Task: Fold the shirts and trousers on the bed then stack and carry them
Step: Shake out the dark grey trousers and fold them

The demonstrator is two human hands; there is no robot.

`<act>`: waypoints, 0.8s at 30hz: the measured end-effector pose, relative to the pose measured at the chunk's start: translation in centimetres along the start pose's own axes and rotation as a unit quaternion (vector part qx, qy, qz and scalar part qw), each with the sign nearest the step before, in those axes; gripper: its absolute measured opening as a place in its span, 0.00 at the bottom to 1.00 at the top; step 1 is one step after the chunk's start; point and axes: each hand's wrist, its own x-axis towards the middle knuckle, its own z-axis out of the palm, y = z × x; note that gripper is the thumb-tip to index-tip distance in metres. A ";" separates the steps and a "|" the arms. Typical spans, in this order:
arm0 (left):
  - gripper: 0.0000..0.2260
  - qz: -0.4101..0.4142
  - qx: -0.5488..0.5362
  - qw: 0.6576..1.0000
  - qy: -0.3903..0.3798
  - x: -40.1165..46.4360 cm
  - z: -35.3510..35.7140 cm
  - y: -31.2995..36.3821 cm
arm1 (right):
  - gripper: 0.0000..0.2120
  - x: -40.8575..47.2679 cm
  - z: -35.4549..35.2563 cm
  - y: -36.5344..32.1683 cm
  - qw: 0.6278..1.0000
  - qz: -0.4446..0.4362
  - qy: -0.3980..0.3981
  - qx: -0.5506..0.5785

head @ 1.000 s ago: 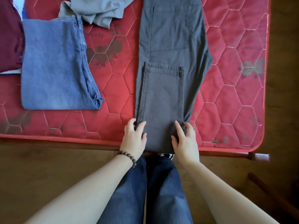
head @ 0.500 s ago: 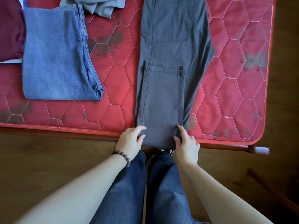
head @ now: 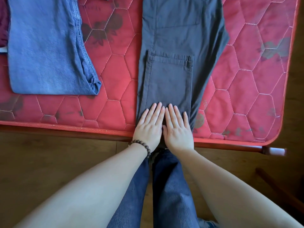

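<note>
No readable writing or labels anywhere; no containers. Dark grey cotton trousers (head: 177, 46) lying lengthwise on red quilted mattress (head: 246, 96), leg end folded back up over the seat, hem just below the back pocket. Left hand (head: 148, 125) and right hand (head: 177, 129) side by side, flat, fingers straight, pressing the near fold at the mattress edge, gripping nothing. Folded blue denim jeans (head: 44, 46) well apart to the left. Brown beaded bracelet (head: 143, 146) on left wrist.

Both hands, left (head: 148, 127) and right (head: 177, 129), moved onto the grey trousers (head: 171, 76), pressing flat.
</note>
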 end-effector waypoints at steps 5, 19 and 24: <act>0.30 0.022 0.035 0.999 -0.003 -1.4 0.1 -3.0 | 0.31 -1.5 0.1 3.8 1.000 0.020 -0.003 -0.013; 0.28 0.106 0.071 0.990 0.055 14.1 -5.6 -5.4 | 0.28 13.0 -4.7 4.3 0.999 -0.029 0.045 -0.003; 0.27 0.167 0.110 0.978 0.060 14.6 -5.6 -9.8 | 0.29 13.2 -5.2 8.9 0.995 -0.070 0.018 -0.070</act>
